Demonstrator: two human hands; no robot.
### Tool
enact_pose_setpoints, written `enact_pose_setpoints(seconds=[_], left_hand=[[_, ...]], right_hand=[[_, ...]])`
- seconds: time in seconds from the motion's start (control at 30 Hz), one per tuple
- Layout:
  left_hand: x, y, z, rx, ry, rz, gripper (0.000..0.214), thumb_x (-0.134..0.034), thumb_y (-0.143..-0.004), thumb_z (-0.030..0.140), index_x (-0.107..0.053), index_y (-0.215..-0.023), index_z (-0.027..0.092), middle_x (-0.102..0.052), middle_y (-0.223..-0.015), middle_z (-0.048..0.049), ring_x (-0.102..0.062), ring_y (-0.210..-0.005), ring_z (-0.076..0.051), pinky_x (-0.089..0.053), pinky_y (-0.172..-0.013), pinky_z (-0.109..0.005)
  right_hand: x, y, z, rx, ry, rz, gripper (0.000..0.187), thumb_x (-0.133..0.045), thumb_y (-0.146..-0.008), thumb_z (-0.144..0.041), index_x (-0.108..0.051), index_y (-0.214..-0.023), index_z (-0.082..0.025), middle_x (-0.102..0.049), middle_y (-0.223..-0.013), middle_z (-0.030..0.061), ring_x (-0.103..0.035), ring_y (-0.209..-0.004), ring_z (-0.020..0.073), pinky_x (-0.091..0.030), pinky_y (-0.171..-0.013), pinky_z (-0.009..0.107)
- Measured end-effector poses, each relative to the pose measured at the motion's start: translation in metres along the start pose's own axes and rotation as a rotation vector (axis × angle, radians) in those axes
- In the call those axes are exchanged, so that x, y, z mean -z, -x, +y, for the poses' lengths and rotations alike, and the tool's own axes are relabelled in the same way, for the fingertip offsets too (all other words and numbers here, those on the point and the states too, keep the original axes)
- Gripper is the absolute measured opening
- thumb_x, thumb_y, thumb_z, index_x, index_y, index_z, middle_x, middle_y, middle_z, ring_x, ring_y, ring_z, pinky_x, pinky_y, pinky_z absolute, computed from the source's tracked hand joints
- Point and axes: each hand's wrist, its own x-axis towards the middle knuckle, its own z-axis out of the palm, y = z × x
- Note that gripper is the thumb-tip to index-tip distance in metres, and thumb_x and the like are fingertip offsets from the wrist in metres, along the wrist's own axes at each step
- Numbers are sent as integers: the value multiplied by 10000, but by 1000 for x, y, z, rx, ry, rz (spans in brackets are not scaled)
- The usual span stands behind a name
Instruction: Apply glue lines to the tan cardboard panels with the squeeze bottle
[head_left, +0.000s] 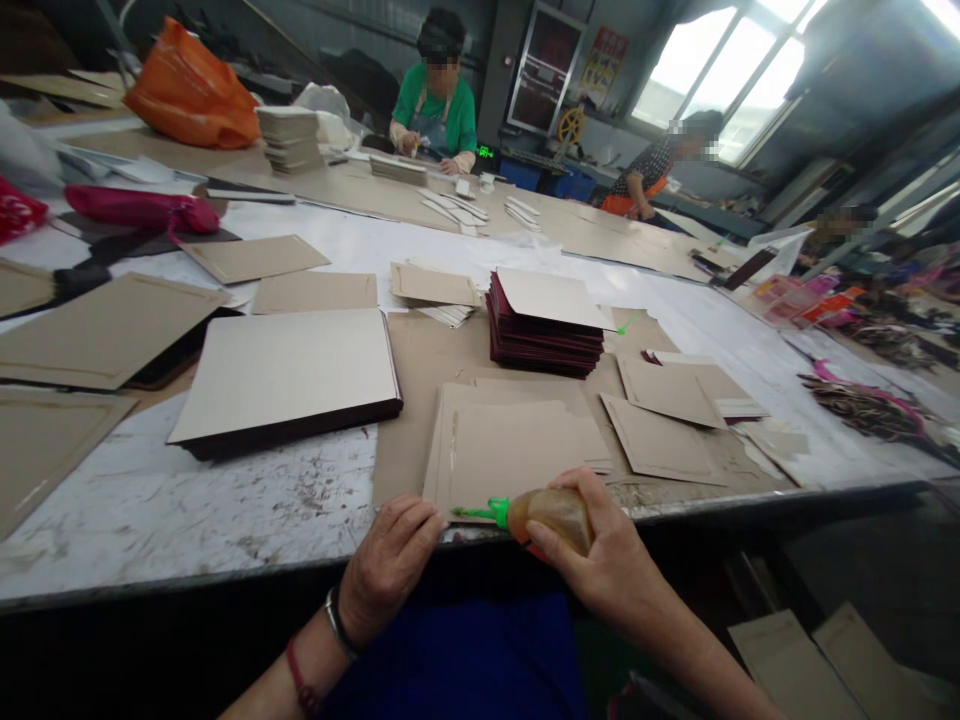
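Note:
My right hand [592,525] is wrapped round an amber squeeze glue bottle [551,515] with a green nozzle, lying nearly level and pointing left. The nozzle's tip is over the near left corner of a tan cardboard sheet [517,450], on top of a loose stack at the table's front edge. A shiny line of glue runs along the sheet's left side. At that same corner my left hand [394,550] has its fingers curled together, holding the sheet's edge. The thumb of this hand is mostly hidden.
Left of the sheets stands a pile of pale-topped dark panels [289,375]. Behind is a maroon-edged stack [547,320]. More cardboard pieces [660,440] lie to the right. An orange bag [191,90] sits at the back left. A person in green [435,110] works across the table.

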Motion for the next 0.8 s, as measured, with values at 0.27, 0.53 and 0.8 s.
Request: enact_pose_setpoints(seconds=[0.27,0.53,0.8], left_hand=[[0,1,0,-15,0,-6,209,-467,-890,35,-588,-1045,103,-635,-935,-104,-577,-953,-196,-522,-867,-362],[0,1,-1,-46,-17,-22,220,-480,-872,9,-592,-1046,85,-623,-959,-113,-576,-971,-206,-507,-884,-362],[-2,5,-4,-50,-20,-38,248,-490,-876,28,-600,-1080,116,-625,-1018,-106,-584,-1005,-211,-490,-916,-357]], right_hand=[[16,17,15,-37,89,88,250,-570,-818,-410,-477,-968,-233,-574,-881,24,-596,-762,211,-479,-699,344],[37,35,37,-157,81,171,298,-578,-798,-454,-497,-969,-225,-598,-866,26,-614,-723,213,-497,-661,342],[56,50,59,-215,93,277,306,-600,-780,-477,-514,-942,-232,-639,-863,31,-632,-737,230,-499,-643,335]])
